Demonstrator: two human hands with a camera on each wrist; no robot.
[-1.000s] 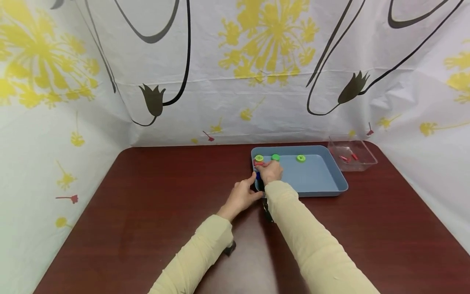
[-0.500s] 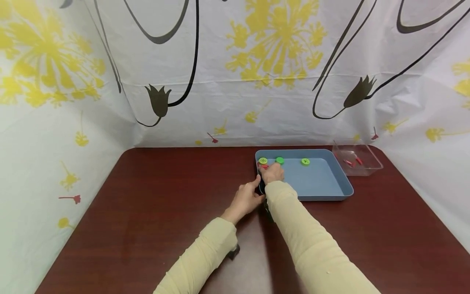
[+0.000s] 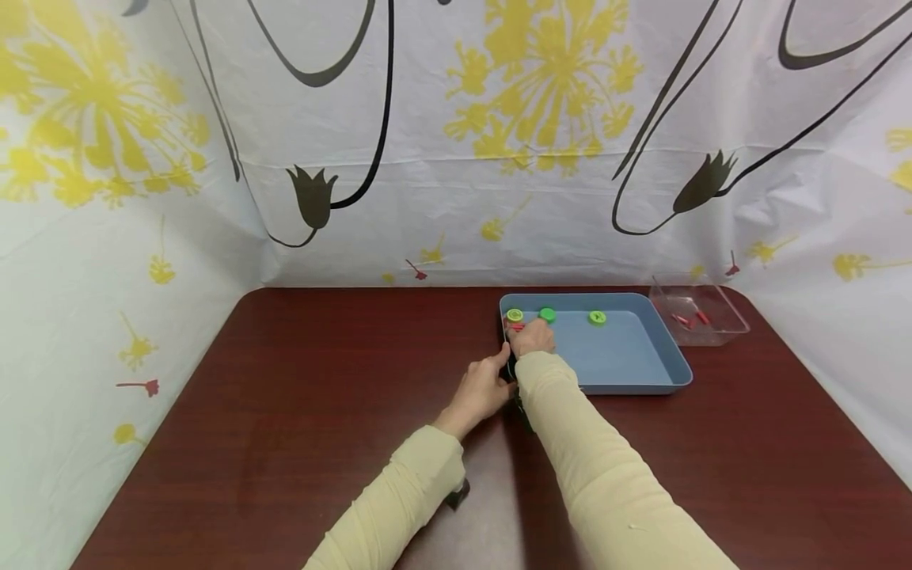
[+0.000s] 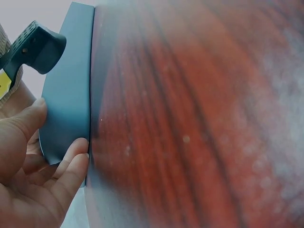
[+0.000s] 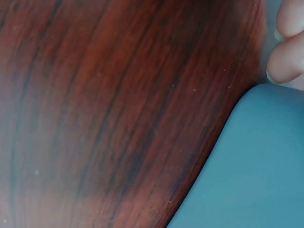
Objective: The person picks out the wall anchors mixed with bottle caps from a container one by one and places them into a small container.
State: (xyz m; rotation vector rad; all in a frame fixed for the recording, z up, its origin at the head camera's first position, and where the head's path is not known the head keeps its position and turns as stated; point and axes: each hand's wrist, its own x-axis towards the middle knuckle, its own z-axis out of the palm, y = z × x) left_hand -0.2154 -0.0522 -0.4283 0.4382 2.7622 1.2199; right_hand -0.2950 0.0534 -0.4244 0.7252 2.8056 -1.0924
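Note:
A blue-grey tray [image 3: 623,352] lies on the table. My left hand [image 3: 480,392] holds its near left corner. In the left wrist view, the thumb [image 4: 37,111] is at the tray wall's upper rim and other fingertips touch the wall near the table. My right hand [image 3: 534,338] reaches inside the tray along its left side, fingers pointing left. Just beyond those fingers are small red pieces [image 3: 518,326]. Whether the right fingers pinch anything is hidden. A yellow-green round cap [image 3: 514,315], a green cap [image 3: 547,315] and a lime cap [image 3: 597,317] sit along the tray's far side.
A clear plastic box [image 3: 727,324] with a few red pieces [image 3: 693,319] stands right of the tray. The dark red wooden table [image 3: 335,372] extends to the left and front. A patterned white curtain [image 3: 399,214] hangs behind.
The head view has shifted slightly, so everything appears a little lower and further right. A blue spot near my right fingers, visible a second ago, is now hidden. Both hands stay at the tray's left end.

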